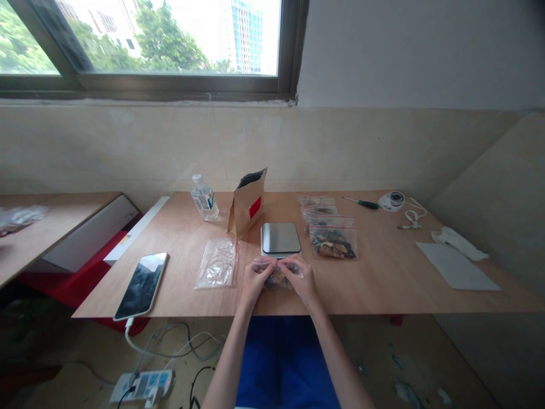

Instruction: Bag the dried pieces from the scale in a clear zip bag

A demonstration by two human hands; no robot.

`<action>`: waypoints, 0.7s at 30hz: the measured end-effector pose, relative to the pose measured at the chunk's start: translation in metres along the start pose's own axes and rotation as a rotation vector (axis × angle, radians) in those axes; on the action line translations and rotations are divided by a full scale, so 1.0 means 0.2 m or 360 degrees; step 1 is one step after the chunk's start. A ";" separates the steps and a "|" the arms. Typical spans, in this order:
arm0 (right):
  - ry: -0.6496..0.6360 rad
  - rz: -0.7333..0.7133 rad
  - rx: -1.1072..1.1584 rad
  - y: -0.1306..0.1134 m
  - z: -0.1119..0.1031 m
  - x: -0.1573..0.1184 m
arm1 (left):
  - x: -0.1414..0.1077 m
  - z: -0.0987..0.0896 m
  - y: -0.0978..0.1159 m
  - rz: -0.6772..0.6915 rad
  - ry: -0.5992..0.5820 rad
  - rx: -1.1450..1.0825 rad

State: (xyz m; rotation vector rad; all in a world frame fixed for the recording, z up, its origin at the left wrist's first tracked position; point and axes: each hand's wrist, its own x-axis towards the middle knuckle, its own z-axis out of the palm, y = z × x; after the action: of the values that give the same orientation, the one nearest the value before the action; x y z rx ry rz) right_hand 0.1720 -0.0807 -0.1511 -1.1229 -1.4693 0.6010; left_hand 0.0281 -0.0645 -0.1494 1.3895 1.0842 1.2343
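Observation:
My left hand [259, 276] and my right hand [298, 276] meet at the table's front edge, both pinching the top of a clear zip bag [279, 280] with brown, dried-looking pieces inside. Fingers cover much of the bag's upper edge. Just beyond the hands lies a kitchen scale [281, 237] with a bare metal plate. Left of my left hand is a stack of flat, clear zip bags [217, 264] with red seal lines. To the right, filled zip bags [334, 243] overlap in a row running back. Behind the scale a brown paper pouch [248, 205] with a red label stands upright.
A water bottle [205, 199] stands at the back left, and a phone [142, 286] on a charging cable lies near the left edge. At right are a screwdriver [361, 203], a white camera-like device [390, 201] with its cord, a white sheet [457, 267] and a white cloth [460, 243].

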 end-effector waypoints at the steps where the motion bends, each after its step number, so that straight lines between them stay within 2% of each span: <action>1: 0.0001 -0.0003 -0.0010 0.00 0.00 0.00 | 0.00 0.00 0.00 0.0005 -0.0004 0.0005; 8: -0.0019 0.0055 -0.0002 -0.01 -0.01 0.00 | -0.01 0.00 0.01 -0.0016 -0.0010 -0.0009; 14: -0.0086 0.0179 0.0020 0.01 -0.09 0.02 | -0.01 0.00 -0.01 -0.0012 0.0145 -0.0039; 21: -0.0037 0.0048 -0.0161 0.01 -0.08 0.04 | -0.02 0.00 -0.04 -0.0076 0.0191 -0.0043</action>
State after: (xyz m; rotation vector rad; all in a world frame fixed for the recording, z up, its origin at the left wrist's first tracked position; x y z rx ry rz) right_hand 0.1878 -0.0766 -0.1459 -1.2217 -1.5191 0.5677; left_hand 0.0267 -0.0669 -0.1578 1.2752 1.1722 1.3067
